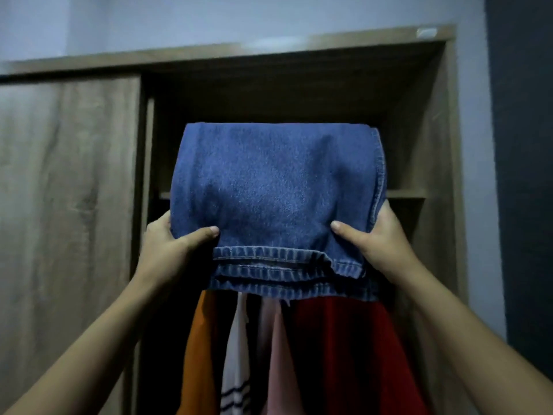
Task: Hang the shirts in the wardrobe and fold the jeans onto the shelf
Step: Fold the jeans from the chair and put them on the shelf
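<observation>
Folded blue jeans are held up in front of the open wardrobe, at the level of its upper shelf. My left hand grips the lower left side of the bundle, thumb on top. My right hand grips the lower right side the same way. The fingers of both hands are hidden under the denim. The jeans cover most of the shelf, so I cannot tell whether they rest on it. Below hang several shirts: an orange shirt, a white striped shirt, a pink shirt and a red shirt.
The wardrobe's sliding door covers the left half. Its right side wall stands close to my right arm. The compartment above the shelf is dark. A blue-grey wall lies to the right.
</observation>
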Motion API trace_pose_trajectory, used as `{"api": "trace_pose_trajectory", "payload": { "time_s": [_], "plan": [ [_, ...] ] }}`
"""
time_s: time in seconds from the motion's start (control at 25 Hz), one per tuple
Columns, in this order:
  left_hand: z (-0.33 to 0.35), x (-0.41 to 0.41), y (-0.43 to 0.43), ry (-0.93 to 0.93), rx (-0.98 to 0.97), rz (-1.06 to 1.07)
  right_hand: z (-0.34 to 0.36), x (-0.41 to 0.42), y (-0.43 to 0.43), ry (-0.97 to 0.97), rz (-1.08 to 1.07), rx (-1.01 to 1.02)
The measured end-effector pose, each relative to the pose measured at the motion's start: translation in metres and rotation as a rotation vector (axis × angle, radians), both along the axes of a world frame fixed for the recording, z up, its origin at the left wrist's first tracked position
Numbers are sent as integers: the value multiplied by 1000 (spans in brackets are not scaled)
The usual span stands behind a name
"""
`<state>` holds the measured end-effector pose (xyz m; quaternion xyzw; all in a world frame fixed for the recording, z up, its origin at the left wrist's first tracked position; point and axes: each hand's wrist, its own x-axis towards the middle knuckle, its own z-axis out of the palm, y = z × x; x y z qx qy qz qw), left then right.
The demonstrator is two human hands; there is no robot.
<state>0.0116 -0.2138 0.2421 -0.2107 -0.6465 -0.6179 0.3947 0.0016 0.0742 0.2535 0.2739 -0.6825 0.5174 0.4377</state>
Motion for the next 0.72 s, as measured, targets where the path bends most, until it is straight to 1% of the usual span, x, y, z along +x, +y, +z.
{"api": "trace_pose_trajectory", "payload": {
  "time_s": [0.12,0.24,0.32,0.4,0.44,0.48,0.52,0.56,0.6,0.64,0.68,0.72],
  "plan": [
    [46,-25,22,49,-42,6,45,-26,20,54,-122,15],
    [93,-70,39,15,-116,43,89,-58,40,7,-264,35],
    [115,-111,50,-78,-149,31,110,-79,49,-97,-385,65],
    [128,-143,57,-201,-240,57,120,-99,56,-230,-514,115],
    [134,-152,58,-272,-304,107,124,-105,59,-311,-571,163],
    [139,-160,59,-327,-396,206,128,-108,62,-402,-639,218],
    [143,-158,61,-343,-501,343,133,-108,65,-475,-717,279],
    [147,-156,63,-279,-609,469,137,-104,67,-515,-784,350],
    [149,-148,65,-132,-728,531,141,-100,66,-494,-812,450],
    [148,-140,66,24,-878,534,145,-93,62,-420,-795,582],
    [143,-130,68,127,-1052,546,147,-85,55,-325,-739,726],
    [136,-125,65,175,-1228,591,144,-74,44,-267,-678,858]
  ]
}}
